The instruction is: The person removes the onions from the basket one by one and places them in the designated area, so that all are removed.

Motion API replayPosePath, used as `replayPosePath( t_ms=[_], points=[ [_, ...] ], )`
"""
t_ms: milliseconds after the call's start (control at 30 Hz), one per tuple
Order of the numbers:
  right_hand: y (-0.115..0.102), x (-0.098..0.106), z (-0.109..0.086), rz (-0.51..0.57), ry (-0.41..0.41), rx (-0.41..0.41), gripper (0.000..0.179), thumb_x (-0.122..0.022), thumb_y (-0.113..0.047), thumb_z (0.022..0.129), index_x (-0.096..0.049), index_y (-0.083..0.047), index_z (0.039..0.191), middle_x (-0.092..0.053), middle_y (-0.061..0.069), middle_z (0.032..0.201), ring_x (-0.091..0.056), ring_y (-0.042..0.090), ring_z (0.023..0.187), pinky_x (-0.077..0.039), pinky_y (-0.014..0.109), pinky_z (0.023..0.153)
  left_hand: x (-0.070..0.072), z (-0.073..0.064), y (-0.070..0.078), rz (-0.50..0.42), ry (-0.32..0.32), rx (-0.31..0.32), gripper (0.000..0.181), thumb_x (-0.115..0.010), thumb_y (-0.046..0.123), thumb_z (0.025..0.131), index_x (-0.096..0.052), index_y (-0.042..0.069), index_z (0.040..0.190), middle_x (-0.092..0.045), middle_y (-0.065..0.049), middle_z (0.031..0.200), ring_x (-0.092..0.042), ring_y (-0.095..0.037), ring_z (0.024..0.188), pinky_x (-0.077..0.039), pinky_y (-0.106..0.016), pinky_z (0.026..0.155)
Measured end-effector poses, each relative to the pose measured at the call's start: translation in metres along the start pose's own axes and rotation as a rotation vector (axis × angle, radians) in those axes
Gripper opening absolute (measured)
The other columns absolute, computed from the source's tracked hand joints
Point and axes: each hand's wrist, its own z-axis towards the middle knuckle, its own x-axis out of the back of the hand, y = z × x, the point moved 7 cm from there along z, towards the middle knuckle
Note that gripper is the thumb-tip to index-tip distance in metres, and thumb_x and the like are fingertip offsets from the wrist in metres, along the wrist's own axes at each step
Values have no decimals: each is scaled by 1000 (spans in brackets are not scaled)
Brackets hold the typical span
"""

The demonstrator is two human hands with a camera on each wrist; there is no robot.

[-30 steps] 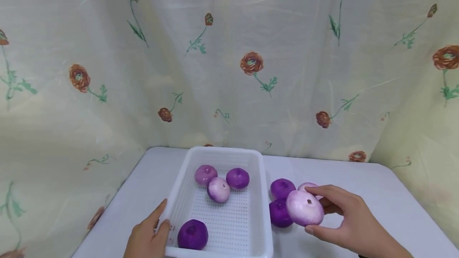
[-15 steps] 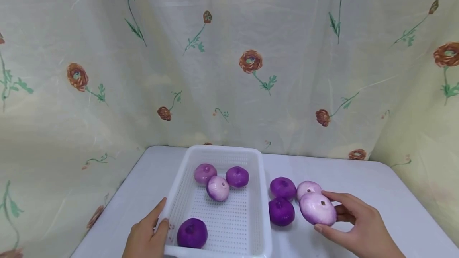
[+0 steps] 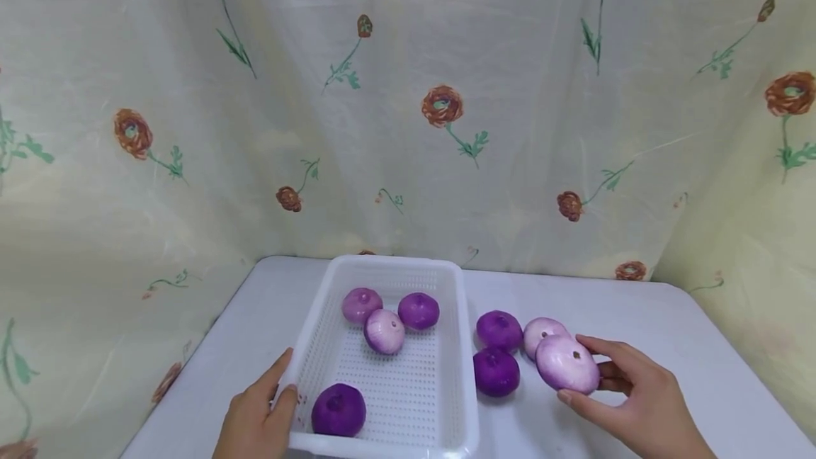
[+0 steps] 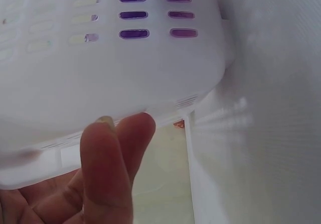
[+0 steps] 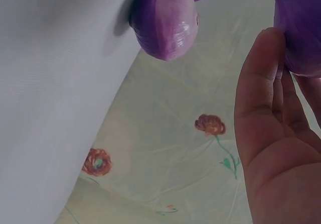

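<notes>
My right hand [image 3: 640,399] holds a pale purple-white onion [image 3: 567,364] between thumb and fingers, its round root mark facing up. This onion overlaps another pale onion [image 3: 540,335] behind it in the head view. Left of these, two dark purple onions [image 3: 499,331] stand on the table beside the white plastic basket [image 3: 470,374]. My left hand [image 3: 258,409] grips the basket's left rim near the front corner, and the left wrist view shows its thumb and fingers at the rim. Inside the basket, three onions cluster toward the back and a dark purple onion [image 3: 338,410] sits at the front left.
The white table [image 3: 637,324] extends behind and to both sides of the basket. A pale curtain [image 3: 357,126] printed with flowers hangs along the back and both sides, close to the table's edges.
My right hand has carried the held onion to the right, away from the two dark onions, uncovering more of the pale onion behind. My left hand stays on the basket rim.
</notes>
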Motion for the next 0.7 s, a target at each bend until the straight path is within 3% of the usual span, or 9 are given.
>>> replayPosePath(
  t_ms=[400,700],
  points=[
    [13,-10,-2,-83,-19,-98,73,-99,-44,71,-70,-22,135,-70,-2,120,-71,4,83,-55,14,72,0,0,0,9,-8,16,54,-59,17,104,-52,7,157,-71,-24,127,-72,-30,104,-59,-53,84],
    [28,-28,-7,-116,-54,-89,72,-98,-48,71,-70,-21,132,-70,-2,119,-70,4,81,-59,25,70,0,0,1,4,-13,23,54,-58,18,104,-51,8,157,-71,-25,127,-72,-30,105,-59,-54,84]
  ],
)
